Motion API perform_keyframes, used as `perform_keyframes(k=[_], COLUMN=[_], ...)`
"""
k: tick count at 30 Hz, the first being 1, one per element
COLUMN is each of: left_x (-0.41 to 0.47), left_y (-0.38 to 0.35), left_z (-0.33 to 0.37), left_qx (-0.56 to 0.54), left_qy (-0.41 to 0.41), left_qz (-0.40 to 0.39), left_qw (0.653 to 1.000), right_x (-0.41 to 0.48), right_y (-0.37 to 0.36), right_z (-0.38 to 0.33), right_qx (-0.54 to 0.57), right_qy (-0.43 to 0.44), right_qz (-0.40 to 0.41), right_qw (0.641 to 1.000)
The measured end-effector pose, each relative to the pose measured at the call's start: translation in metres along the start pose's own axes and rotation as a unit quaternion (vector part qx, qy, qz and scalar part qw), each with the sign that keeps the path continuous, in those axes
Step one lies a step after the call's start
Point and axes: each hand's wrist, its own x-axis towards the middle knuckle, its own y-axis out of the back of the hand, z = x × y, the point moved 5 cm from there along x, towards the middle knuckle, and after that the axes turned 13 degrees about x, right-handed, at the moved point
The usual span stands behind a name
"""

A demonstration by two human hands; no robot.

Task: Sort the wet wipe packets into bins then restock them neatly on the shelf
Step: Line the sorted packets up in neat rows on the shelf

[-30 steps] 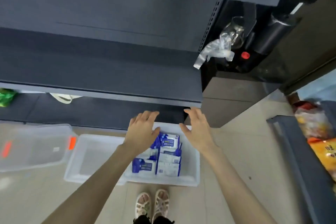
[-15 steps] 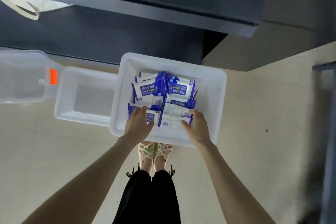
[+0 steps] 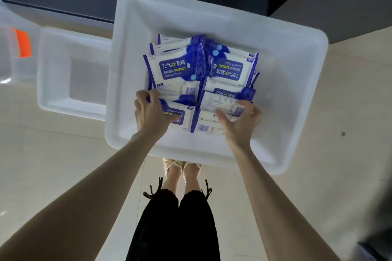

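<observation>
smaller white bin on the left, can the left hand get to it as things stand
Probably yes. The smaller bin lies just left of the left hand, open-topped with nothing over it; only the wall of the large bin stands between, and the hand grips wipe packets.

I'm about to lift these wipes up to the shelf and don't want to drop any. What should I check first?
1. Left hand grips the near-left alcohol wipe packet: ok.
2. Right hand grips the near-right packet: ok.
3. Other packets lie inside the white bin: ok.
4. Packets taken per hand: cannot tell.
5. Free shelf space: cannot tell, out of view.
</observation>
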Motion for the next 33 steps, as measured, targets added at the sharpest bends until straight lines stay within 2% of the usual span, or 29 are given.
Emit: perform_keyframes(k=[3, 7, 12, 17, 19, 21, 24, 29, 33], left_x=[0.002, -0.004, -0.011, -0.026, -0.037, -0.053, -0.084, -0.151, -0.210], left_y=[0.006, 0.008, 0.015, 0.047, 0.064, 0.085, 0.121, 0.196, 0.261], left_z=[0.001, 0.006, 0.010, 0.010, 0.009, 0.011, 0.015, 0.023, 0.031], left_qx=[-0.012, -0.050, -0.054, -0.136, -0.249, -0.359, -0.465, -0.541, -0.562], left_qy=[0.007, -0.004, -0.019, 0.005, 0.054, 0.097, 0.123, 0.117, 0.063], left_qz=[0.017, 0.004, -0.023, -0.006, -0.013, -0.022, -0.010, 0.022, 0.046], left_qw=[1.000, 0.999, 0.998, 0.991, 0.967, 0.928, 0.877, 0.833, 0.823], right_x=[0.008, 0.019, 0.023, 0.007, -0.006, -0.020, -0.049, -0.106, -0.161], right_y=[-0.005, -0.003, 0.005, 0.021, 0.031, 0.043, 0.059, 0.089, 0.114], right_z=[-0.003, -0.012, -0.026, -0.060, -0.085, -0.111, -0.147, -0.213, -0.284], right_qx=[-0.053, -0.116, -0.190, -0.100, -0.033, 0.042, 0.140, 0.209, 0.167], right_qy=[0.016, 0.038, 0.013, 0.027, 0.046, 0.048, 0.027, 0.023, 0.110], right_qz=[0.020, 0.002, -0.021, -0.026, -0.024, -0.031, -0.068, -0.126, -0.144], right_qw=[0.998, 0.993, 0.981, 0.994, 0.998, 0.997, 0.987, 0.969, 0.969])
